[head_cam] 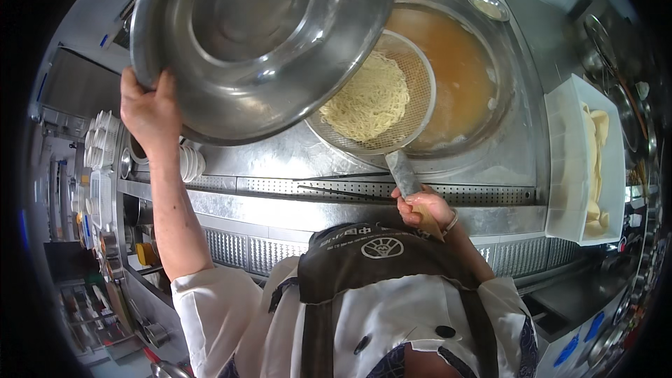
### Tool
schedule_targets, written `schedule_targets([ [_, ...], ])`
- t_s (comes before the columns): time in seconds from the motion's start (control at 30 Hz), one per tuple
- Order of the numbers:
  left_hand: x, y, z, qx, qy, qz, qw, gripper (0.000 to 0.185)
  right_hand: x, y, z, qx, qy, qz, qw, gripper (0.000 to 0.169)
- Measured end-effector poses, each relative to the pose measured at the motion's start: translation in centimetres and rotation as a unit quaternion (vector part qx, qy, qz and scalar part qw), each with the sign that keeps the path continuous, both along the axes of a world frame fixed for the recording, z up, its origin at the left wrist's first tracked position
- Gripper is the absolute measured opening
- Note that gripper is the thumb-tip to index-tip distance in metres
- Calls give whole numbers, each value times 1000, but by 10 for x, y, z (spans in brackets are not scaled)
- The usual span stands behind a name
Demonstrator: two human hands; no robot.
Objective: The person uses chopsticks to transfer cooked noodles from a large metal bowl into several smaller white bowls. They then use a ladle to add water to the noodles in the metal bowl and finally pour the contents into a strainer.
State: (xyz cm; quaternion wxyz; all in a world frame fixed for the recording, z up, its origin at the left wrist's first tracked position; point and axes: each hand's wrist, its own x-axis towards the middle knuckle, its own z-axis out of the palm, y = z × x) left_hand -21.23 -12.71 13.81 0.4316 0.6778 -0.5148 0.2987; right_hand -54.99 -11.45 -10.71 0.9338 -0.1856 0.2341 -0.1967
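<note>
My left hand [152, 107] grips the rim of a wide stainless-steel basin [249, 81], which is raised and tilted so that its hollow faces me. The basin's top edge runs out of the picture. With my right hand [424, 209] I hold the handle of a round mesh strainer [420, 100]. A mound of pale thin noodles [370, 97] lies in the strainer, its upper left part hidden by the basin. Beneath the strainer's right side is a large wok [506, 100] of cloudy orange-brown liquid [462, 79]; the basin covers its left side.
A small metal bowl [488, 5] sits at the wok's back right rim. To the right stands a white plastic bin [564, 194] holding pale yellow pieces [596, 168]. White bowls [191, 163] are stacked at the left. A perforated drain strip [273, 187] runs along the steel counter's front.
</note>
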Motion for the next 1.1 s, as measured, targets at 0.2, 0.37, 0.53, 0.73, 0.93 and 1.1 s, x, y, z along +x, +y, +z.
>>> schedule_targets([
  [0.2, 33, 48, -3, -58, 312, -78, 945, 11, -23, 6, -4, 50, -20, -72, 996, 25],
  [0.37, 86, 91, -49, 5, 334, 22, 942, 9, -38, 2, 0, 42, -13, -89, 995, 27],
  [0.53, 115, 104, -122, -29, 408, 50, 911, 14, -49, 1, -1, 32, -8, -92, 995, 29],
  [0.73, 113, 131, -180, -120, 588, 98, 794, 24, -47, 4, -4, 37, 5, -90, 995, 29],
  [0.93, 84, 145, -275, -193, 708, 1, 680, 29, -42, 8, -2, 50, -2, -85, 995, 29],
  [1.1, 93, 180, -310, 179, 652, 10, 737, 35, -28, 7, 4, 76, -14, -88, 993, 26],
])
